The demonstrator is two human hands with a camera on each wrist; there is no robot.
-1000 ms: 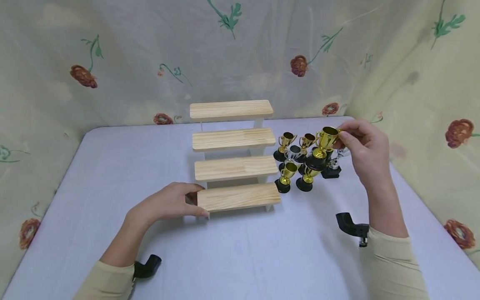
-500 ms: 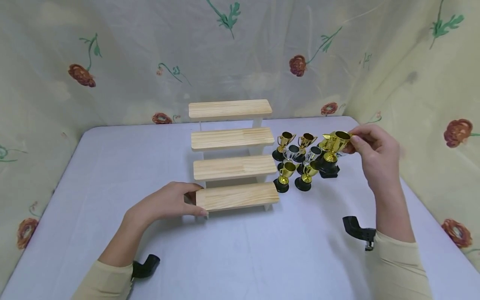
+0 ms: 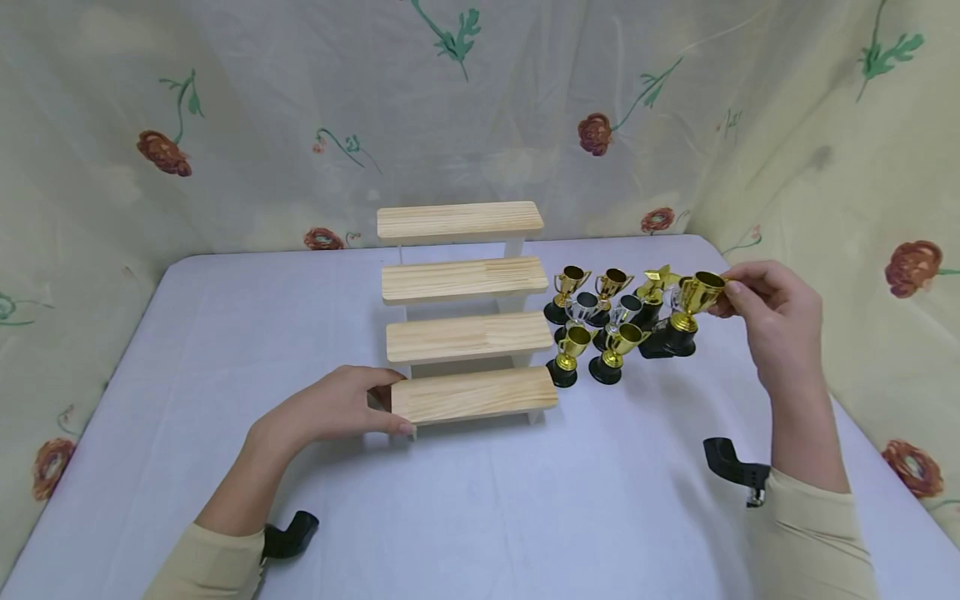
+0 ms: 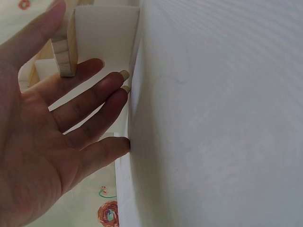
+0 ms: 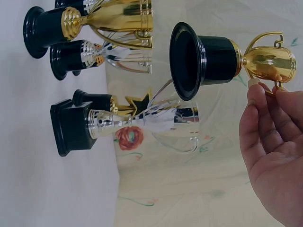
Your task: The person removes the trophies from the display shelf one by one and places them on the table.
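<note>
My right hand [image 3: 783, 325] pinches a gold trophy cup [image 3: 699, 296] by one handle. In the right wrist view the black base of this trophy cup [image 5: 213, 59] hangs in the air, apart from the table. Behind it stand a silver trophy [image 5: 128, 118] on an angular black base and a gold star trophy [image 3: 654, 285]; the held cup hides most of the silver one in the head view. My left hand [image 3: 333, 408] holds the left end of the lowest board of a wooden step shelf [image 3: 472, 396], thumb in front, fingers behind. The fingers [image 4: 90, 104] are only slightly bent.
Several small gold and silver trophy cups [image 3: 573, 342] stand close together just right of the shelf. A white cloth covers the table [image 3: 480, 508]. Flower-printed curtain [image 3: 465, 125] hangs behind and at both sides. A black wrist mount [image 3: 735, 471] sits on each forearm.
My right hand has moved right and nearer to me with the gold trophy cup, uncovering the star trophy and a silver cup. My left hand has stayed on the shelf.
</note>
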